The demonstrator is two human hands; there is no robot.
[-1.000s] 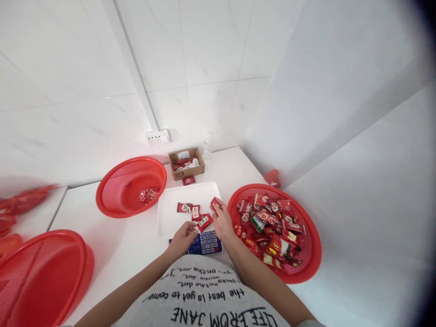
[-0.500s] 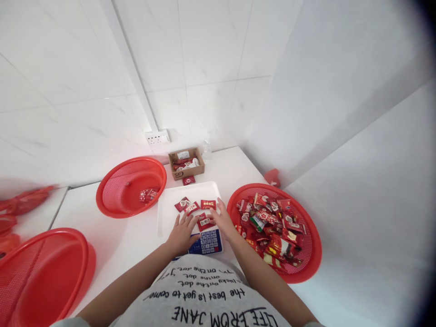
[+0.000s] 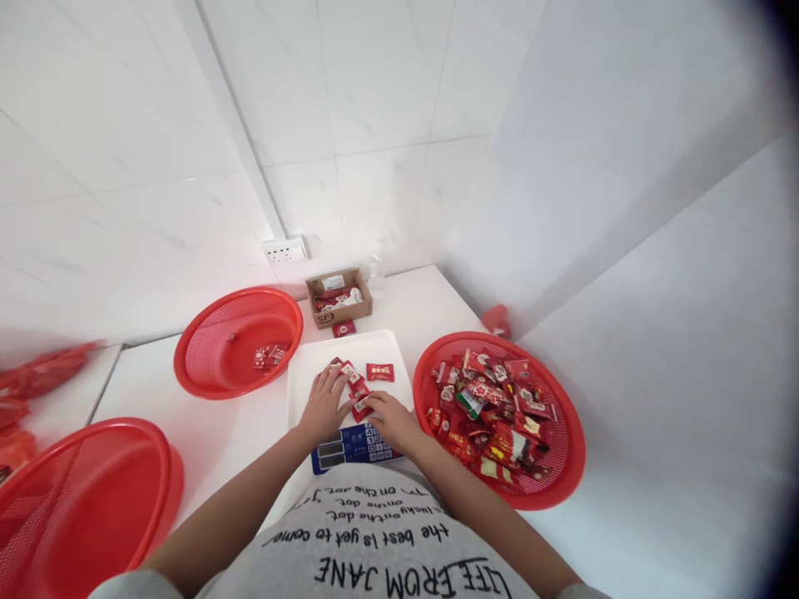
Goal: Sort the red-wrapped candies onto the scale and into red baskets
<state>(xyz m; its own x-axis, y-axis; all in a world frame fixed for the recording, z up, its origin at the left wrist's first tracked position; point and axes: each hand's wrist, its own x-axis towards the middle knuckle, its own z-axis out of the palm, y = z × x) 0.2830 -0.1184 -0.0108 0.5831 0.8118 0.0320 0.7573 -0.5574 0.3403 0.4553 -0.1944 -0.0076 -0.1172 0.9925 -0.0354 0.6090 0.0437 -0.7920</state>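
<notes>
Forearms (image 3: 253, 487) are slanting inward past a grey shirt (image 3: 374, 503), meeting over a white scale pan (image 3: 374, 347). The left hand (image 3: 321, 406) is lying palm down, its fingers extended and slightly parted, partly covering the upper red packets (image 3: 351, 373), while its thumb is angling right toward the nearest packet (image 3: 360, 411). The right hand (image 3: 390, 417) is curling from the other side, its fingertips touching that nearest packet; whether they are pinching it, I cannot tell. All these packets are sitting on the pan, and a single packet (image 3: 380, 372) is lying flat beyond the right hand. A red basket (image 3: 578, 453) is standing just right of the pan.
</notes>
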